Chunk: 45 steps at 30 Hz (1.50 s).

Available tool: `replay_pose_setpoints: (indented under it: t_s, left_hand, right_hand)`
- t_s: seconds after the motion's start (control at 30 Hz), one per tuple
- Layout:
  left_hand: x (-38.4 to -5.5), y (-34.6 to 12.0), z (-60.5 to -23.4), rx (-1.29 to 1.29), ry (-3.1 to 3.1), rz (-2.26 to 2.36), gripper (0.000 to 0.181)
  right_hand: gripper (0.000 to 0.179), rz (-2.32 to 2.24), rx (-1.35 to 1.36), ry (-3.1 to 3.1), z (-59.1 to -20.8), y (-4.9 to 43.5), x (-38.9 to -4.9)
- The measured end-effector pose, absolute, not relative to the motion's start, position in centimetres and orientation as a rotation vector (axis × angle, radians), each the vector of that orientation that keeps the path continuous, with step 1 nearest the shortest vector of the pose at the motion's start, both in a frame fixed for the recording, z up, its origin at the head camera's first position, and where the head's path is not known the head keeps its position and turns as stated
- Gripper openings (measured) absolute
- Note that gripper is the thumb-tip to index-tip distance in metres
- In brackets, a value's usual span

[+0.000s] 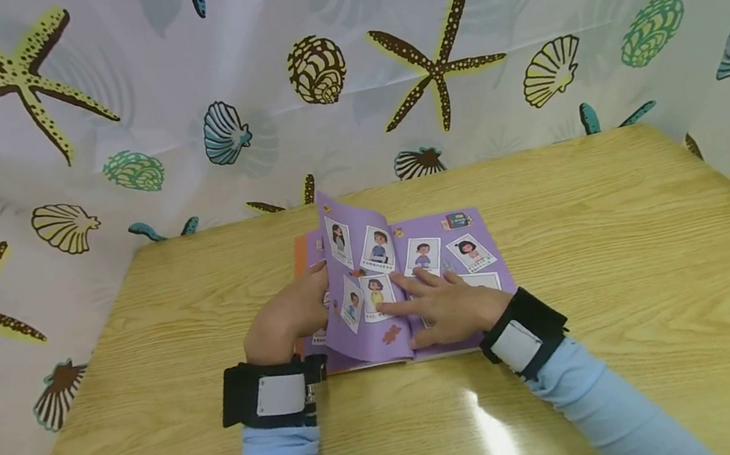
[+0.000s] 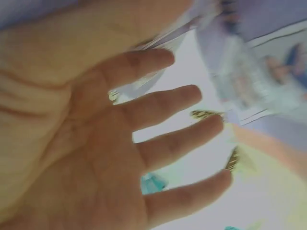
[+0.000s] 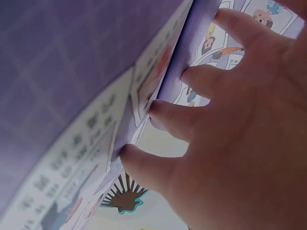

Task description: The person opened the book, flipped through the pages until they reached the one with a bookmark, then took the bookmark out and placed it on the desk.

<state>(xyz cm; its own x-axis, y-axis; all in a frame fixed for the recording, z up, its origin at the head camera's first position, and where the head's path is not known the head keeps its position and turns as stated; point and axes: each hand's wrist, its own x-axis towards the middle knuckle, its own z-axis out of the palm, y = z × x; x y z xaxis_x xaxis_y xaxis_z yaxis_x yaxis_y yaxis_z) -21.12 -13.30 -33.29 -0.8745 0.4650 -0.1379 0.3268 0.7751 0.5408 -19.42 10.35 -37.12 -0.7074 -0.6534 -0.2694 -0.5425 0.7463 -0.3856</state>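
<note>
An open picture book [image 1: 427, 226] with purple pages and small framed drawings of people lies on the table. One page [image 1: 371, 344] stands partly raised and curved near the spine. My left hand [image 1: 289, 313] is at the book's left side, partly hidden behind that raised page. In the left wrist view its fingers [image 2: 172, 100] are extended and spread, beside the purple page. My right hand [image 1: 451, 305] lies spread over the right-hand page. Its fingertips [image 3: 156, 110] reach the spine and the foot of the raised page.
The book lies on a light wood-grain table [image 1: 594, 240]. A white cloth [image 1: 156, 62] printed with starfish and shells hangs behind and along the sides. Black straps [image 1: 526, 333] circle both wrists, over light blue sleeves.
</note>
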Motion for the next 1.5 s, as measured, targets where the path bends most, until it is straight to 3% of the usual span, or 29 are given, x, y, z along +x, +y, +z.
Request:
replay_pose_setpoints:
  t_s: [0.17, 0.4, 0.8, 1.1, 1.37, 1.5]
  left_hand:
    - [-20.2, -13.3, -31.2, 0.499, 2.876, 0.662, 0.062]
    - [-20.2, -12.2, -31.3, 0.609, 2.936, 0.575, 0.061]
    - [-22.2, -9.7, -36.7, 0.578, 2.64, 0.473, 0.104]
    - [-22.2, -9.7, -36.7, 0.513, 2.581, 0.451, 0.102]
    - [-22.2, -9.9, -36.7, 0.474, 2.551, 0.471, 0.1]
    - [-22.1, -9.9, -36.7, 0.448, 2.545, 0.461, 0.103]
  right_hand:
    - [0.072, -0.366, -0.899, 2.58, -37.2, 10.0, -19.4]
    - [0.07, -0.324, -0.901, 2.591, -37.3, 9.9, -19.5]
    - [0.066, -0.307, -0.905, 2.584, -37.2, 9.8, -19.4]
    - [0.064, -0.293, -0.914, 2.595, -37.3, 9.8, -19.5]
    - [0.084, -0.421, -0.79, 2.552, -37.0, 10.6, -19.9]
    - [0.083, -0.403, -0.693, 2.571, -36.5, 12.0, -20.4]
